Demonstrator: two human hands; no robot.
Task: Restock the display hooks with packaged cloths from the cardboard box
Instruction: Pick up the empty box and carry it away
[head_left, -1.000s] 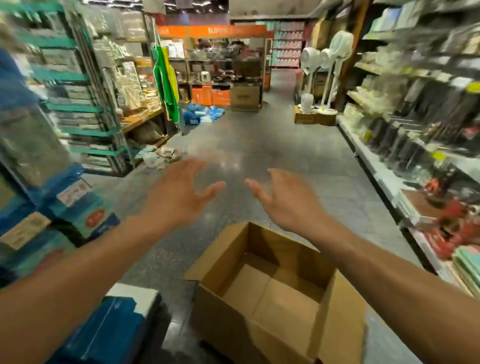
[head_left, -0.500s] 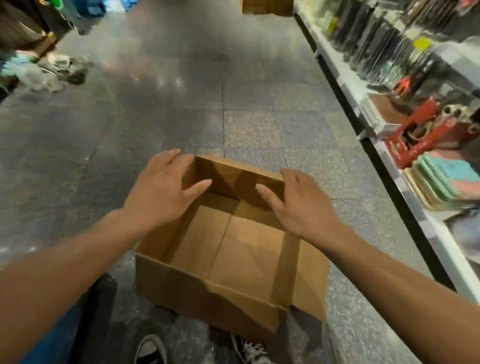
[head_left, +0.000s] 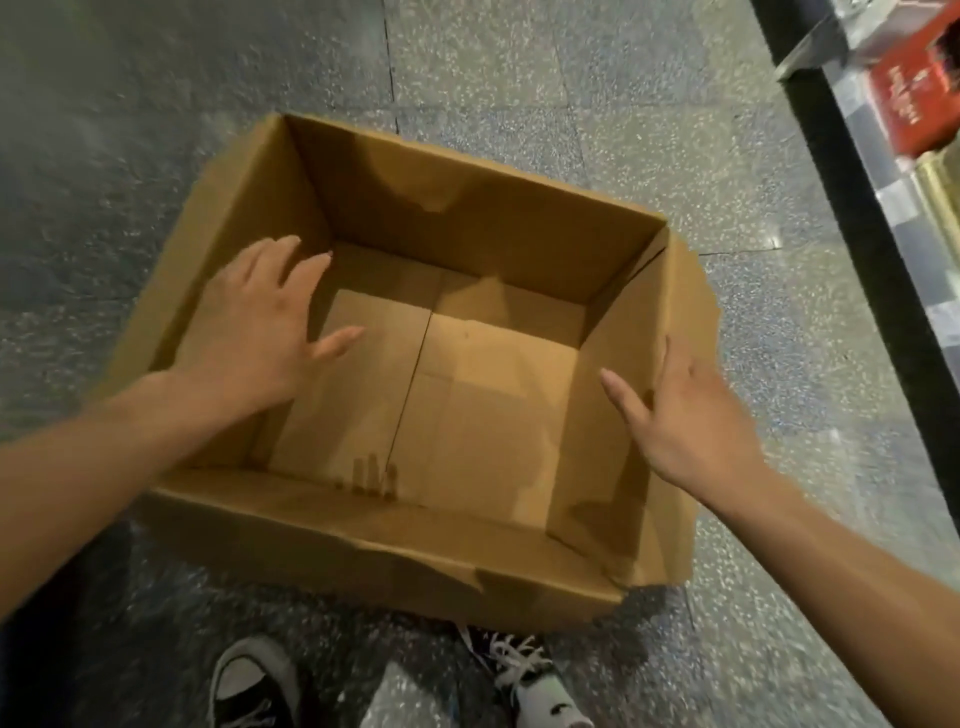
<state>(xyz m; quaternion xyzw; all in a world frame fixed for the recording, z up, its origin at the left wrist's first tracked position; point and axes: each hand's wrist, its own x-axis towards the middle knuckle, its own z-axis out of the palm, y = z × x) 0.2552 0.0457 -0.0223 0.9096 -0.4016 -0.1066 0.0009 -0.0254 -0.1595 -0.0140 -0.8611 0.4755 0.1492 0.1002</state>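
Head view: your left hand (head_left: 260, 332) and right hand (head_left: 685, 415), splayed and gripping nothing, sit at the walls of the cardboard box (head_left: 467, 208) mid-frame on the floor (head_left: 519, 62), no packaged cloths visible inside, so hauling it by the torn lower-right flap (head_left: 660, 540) could rip it.

Soft indoor light, slight motion blur, wide-angle stretch.
Light from above falls into the cardboard box (head_left: 467, 208), casting soft shadows on its far wall beyond the 2 hands and a faint finger-shaped shadow on its bottom between them. The left hand (head_left: 260, 332) has smeared fingertips; the right hand (head_left: 685, 421) is somewhat sharper. The speckled floor (head_left: 104, 156) left of the left hand is dim and streaked. The shelf edge (head_left: 904, 218) beyond the right hand glares pale. Forearms swell toward the lower corners.
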